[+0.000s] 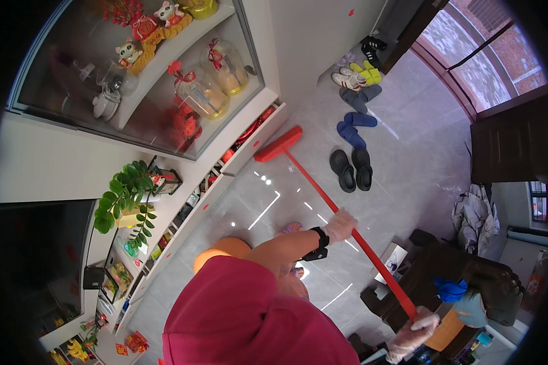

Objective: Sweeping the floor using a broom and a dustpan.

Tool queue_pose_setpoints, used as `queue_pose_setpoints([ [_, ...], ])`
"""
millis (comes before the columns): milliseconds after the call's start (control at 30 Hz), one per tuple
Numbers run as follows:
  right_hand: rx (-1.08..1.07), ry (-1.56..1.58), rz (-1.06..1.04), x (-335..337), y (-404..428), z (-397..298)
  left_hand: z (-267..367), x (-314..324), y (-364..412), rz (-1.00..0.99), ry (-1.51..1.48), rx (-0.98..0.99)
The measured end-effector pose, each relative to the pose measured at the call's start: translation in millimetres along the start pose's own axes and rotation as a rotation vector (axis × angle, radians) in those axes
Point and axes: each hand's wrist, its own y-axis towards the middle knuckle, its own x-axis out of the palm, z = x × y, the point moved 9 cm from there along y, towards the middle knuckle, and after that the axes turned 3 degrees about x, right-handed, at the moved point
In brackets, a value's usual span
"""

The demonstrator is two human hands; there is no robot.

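Observation:
A long-handled red broom point(317, 185) slants across the view, and both hands hold its handle. Its wide red head point(279, 145) is on or close to the grey tiled floor, beside a pulled-out drawer point(255, 137) of the white cabinet. My left hand point(340, 226), in a thin clear glove with a black watch at the wrist, grips the middle of the handle. At the handle's far end, lower right, my right hand point(413, 335) is closed around it, also in a clear glove. The bristles cannot be made out.
Black clogs point(350, 169), blue slippers point(356, 129) and several other shoes line the floor towards the open doorway point(475, 59). Several low drawers stand open under the glass display case point(201, 91). An orange stool point(223, 251) is at my left; a dark sofa point(461, 278) stands right.

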Motion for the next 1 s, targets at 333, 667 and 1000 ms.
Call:
queue_pose_setpoints([
  [333, -0.239, 0.144, 0.024, -10.3, 9.4, -29.5, 33.3, -89.8, 82.7, 0.179, -0.007, 0.243],
  [667, 0.068, 0.202, 0.065, 99.5, 7.0, 33.2, -32.7, -71.2, 117.4, -0.079, 0.250, 0.212],
  [1000, -0.421, 0.154, -0.004, 53.4, 39.3, -43.3, 15.3, -118.0, 147.1, 0.000, 0.237, 0.203],
])
